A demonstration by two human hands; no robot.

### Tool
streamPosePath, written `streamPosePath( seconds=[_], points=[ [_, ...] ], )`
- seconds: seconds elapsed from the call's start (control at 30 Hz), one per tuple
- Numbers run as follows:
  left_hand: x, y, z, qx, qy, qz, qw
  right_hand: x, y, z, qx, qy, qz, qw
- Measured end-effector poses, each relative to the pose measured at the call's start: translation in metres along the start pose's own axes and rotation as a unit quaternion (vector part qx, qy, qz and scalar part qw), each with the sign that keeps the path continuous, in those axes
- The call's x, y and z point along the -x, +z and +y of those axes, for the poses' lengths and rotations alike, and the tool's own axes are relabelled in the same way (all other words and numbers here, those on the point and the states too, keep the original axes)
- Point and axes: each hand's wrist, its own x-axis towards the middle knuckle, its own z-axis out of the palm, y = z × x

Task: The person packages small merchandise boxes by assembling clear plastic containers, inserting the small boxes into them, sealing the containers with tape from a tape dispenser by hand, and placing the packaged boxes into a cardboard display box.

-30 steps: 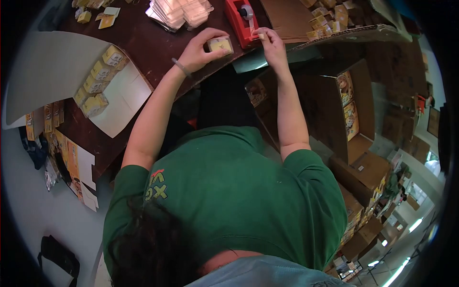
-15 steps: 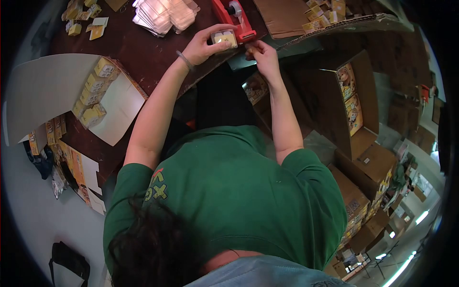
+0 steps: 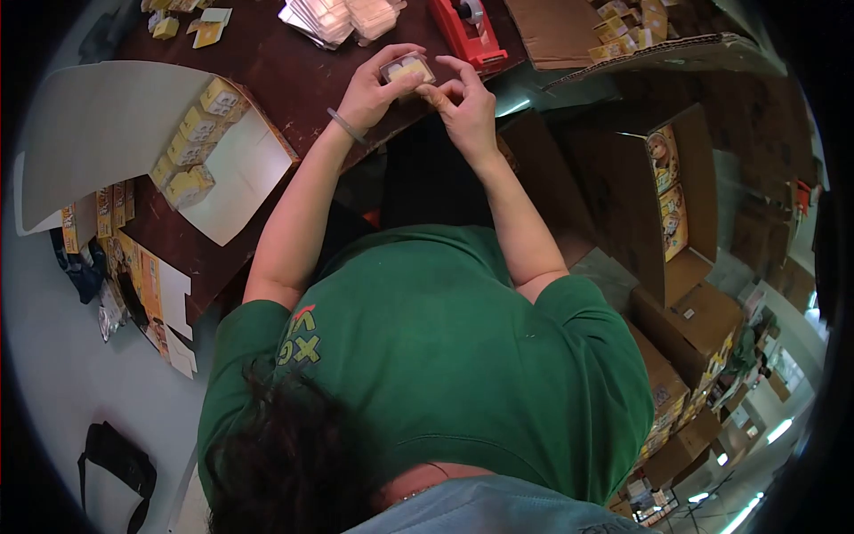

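A small clear box with pale yellow contents is held up over the near edge of the dark table. My left hand grips it from the left, thumb across its front and fingers behind. From the right, my right hand meets the same box, its thumb at the lower right corner and its index finger bent near the upper right; the other fingers are curled. Any thin piece between them is too small to make out. Just beyond the right hand stands a red tape dispenser with a roll of clear tape.
Flat clear plastic pieces lie piled at the back. An open white carton on the left holds a row of small yellow boxes. Cardboard boxes stand to the right, and an open carton with yellow packs sits back right.
My right hand has left the tape dispenser's front end and come left to the clear box. The left hand still holds the box. The whole view has shifted slightly.
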Motion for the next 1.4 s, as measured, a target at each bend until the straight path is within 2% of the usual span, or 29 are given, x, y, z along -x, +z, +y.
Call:
streamPosePath(
  seconds=[0.07, 0.13, 0.17, 0.23, 0.27, 0.3, 0.33, 0.37, 0.43, 0.47, 0.53, 0.6, 0.67, 0.77, 0.83, 0.87, 0.93, 0.97, 1.03, 1.1, 1.13, 1.23, 1.3, 1.4],
  points=[
    [0.003, 0.0, -0.002, 0.054, -0.012, 0.022, 0.998, 0.008, 0.005, 0.016, 0.083, -0.006, 0.024, 0.996],
    [0.013, 0.005, -0.001, 0.328, -0.033, 0.041, 0.943, 0.024, 0.015, 0.021, 0.032, -0.014, 0.051, 0.998],
    [0.021, 0.012, -0.001, 0.385, -0.032, 0.053, 0.921, 0.026, 0.015, 0.019, -0.039, -0.006, 0.025, 0.999],
    [0.03, 0.009, 0.001, 0.368, -0.029, 0.067, 0.927, 0.02, 0.012, 0.01, -0.276, 0.072, -0.024, 0.958],
    [0.03, 0.005, 0.005, 0.359, -0.025, 0.07, 0.93, 0.016, -0.003, -0.001, -0.169, 0.032, -0.028, 0.985],
    [0.028, 0.003, 0.017, 0.327, -0.015, 0.092, 0.94, 0.005, -0.017, -0.026, -0.003, -0.09, -0.005, 0.996],
    [0.02, -0.002, 0.015, 0.209, 0.016, 0.106, 0.972, -0.001, -0.026, -0.045, 0.164, -0.204, 0.015, 0.965],
    [0.009, -0.013, 0.005, 0.079, 0.019, 0.067, 0.994, -0.009, -0.023, -0.044, 0.241, -0.238, -0.009, 0.941],
    [-0.012, -0.007, 0.008, -0.037, 0.055, -0.051, 0.996, -0.025, -0.011, -0.024, 0.244, -0.273, -0.035, 0.93],
    [-0.019, -0.013, -0.003, -0.031, 0.02, -0.094, 0.995, -0.029, -0.019, -0.022, 0.224, -0.279, -0.037, 0.933],
    [-0.024, -0.013, 0.0, -0.053, 0.036, -0.095, 0.993, -0.034, -0.049, -0.037, 0.225, -0.241, 0.07, 0.942],
    [-0.031, 0.001, -0.003, -0.024, 0.039, -0.116, 0.992, -0.054, -0.072, 0.004, 0.277, -0.13, 0.111, 0.945],
    [-0.044, 0.017, -0.006, -0.009, 0.021, -0.15, 0.988, -0.067, -0.078, 0.03, 0.133, 0.027, 0.026, 0.99],
    [-0.057, 0.026, -0.006, -0.014, 0.019, -0.149, 0.988, -0.065, -0.075, 0.035, 0.084, -0.082, 0.105, 0.987],
    [-0.057, 0.027, -0.011, -0.018, 0.027, -0.139, 0.99, -0.048, -0.072, 0.008, 0.134, -0.098, 0.114, 0.98],
    [-0.057, 0.026, -0.012, -0.021, 0.03, -0.134, 0.99, -0.036, -0.071, -0.006, 0.127, -0.052, 0.123, 0.983],
    [-0.057, 0.025, -0.011, -0.019, 0.023, -0.132, 0.991, -0.022, -0.069, 0.004, -0.003, 0.067, 0.104, 0.992],
    [-0.056, 0.025, -0.01, 0.001, 0.013, -0.133, 0.991, -0.022, -0.065, 0.029, -0.114, 0.093, 0.08, 0.986],
    [-0.051, 0.029, -0.012, 0.014, 0.008, -0.134, 0.991, -0.025, -0.062, 0.059, -0.128, 0.134, 0.042, 0.982],
    [-0.053, 0.027, -0.01, -0.005, 0.028, -0.125, 0.992, -0.023, -0.062, 0.058, -0.16, 0.116, 0.044, 0.979],
    [-0.05, 0.028, -0.009, 0.012, 0.01, -0.111, 0.994, -0.016, -0.06, 0.044, -0.184, 0.109, 0.039, 0.976],
    [-0.042, 0.029, -0.017, 0.048, 0.014, -0.026, 0.998, 0.005, -0.044, 0.002, -0.246, 0.061, -0.014, 0.967],
    [-0.036, 0.03, -0.02, 0.068, 0.011, 0.0, 0.998, 0.011, -0.027, -0.017, -0.224, 0.055, -0.024, 0.973],
    [-0.027, 0.024, -0.011, 0.088, 0.026, 0.013, 0.996, 0.002, -0.007, -0.009, -0.083, -0.02, 0.071, 0.994]
  ],
)
